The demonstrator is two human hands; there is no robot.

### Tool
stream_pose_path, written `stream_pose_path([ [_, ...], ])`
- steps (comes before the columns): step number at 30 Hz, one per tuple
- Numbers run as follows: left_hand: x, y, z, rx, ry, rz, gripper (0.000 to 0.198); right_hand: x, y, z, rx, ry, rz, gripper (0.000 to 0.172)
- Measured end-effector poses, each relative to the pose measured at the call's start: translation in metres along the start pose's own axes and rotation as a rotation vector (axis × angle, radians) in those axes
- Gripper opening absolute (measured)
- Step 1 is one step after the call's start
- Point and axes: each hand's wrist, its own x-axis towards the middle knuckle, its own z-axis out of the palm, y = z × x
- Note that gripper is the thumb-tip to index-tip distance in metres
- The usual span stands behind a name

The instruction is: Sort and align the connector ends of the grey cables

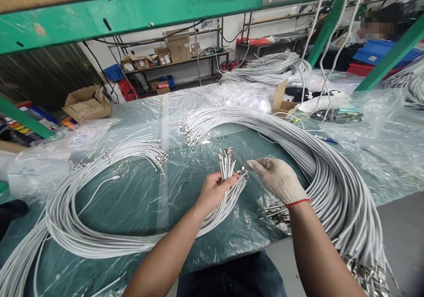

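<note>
My bare left hand (213, 190) is closed round a small bunch of white cables (226, 163), their metal-tipped ends pointing up. My right hand (280, 180), in a white knit glove with a red cuff, pinches at the cable ends (244, 171) beside the bunch. The held cables trail down and left into a large loop of white cables (76, 226) on the plastic-covered table (149, 191). A thick arc of white cables (327, 173) sweeps from the table's middle round to the right, past my right forearm.
Cardboard boxes stand at the far left (88, 103) and centre right (281, 103). More cable bundles (268, 67) lie on the far bench. A green frame beam (132, 10) runs overhead, with green struts (391, 54) at the right. Another person (380, 28) sits far right.
</note>
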Motion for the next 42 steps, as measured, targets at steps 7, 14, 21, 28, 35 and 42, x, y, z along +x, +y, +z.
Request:
stream_pose_path([
  [7, -0.005, 0.006, 0.004, -0.155, -0.134, -0.086, 0.036, -0.006, -0.015, -0.005, 0.314, 0.04, -0.027, 0.049],
  [14, -0.007, 0.005, 0.008, -0.035, -0.137, -0.039, 0.039, -0.015, -0.035, -0.007, 0.493, -0.001, -0.09, 0.042],
  [21, -0.006, 0.004, 0.006, -0.153, -0.179, -0.089, 0.043, -0.012, -0.027, -0.004, 0.713, -0.132, -0.08, 0.034],
  [28, -0.007, 0.006, 0.003, -0.177, -0.136, -0.05, 0.038, -0.014, -0.022, -0.002, 0.823, -0.159, -0.041, 0.04],
  [35, -0.009, 0.004, 0.007, -0.088, 0.008, 0.061, 0.034, -0.022, -0.029, -0.002, 0.648, 0.045, 0.017, 0.045],
  [42, -0.01, 0.005, 0.008, -0.063, -0.001, 0.049, 0.033, -0.017, -0.028, 0.001, 0.587, 0.07, 0.132, 0.046],
])
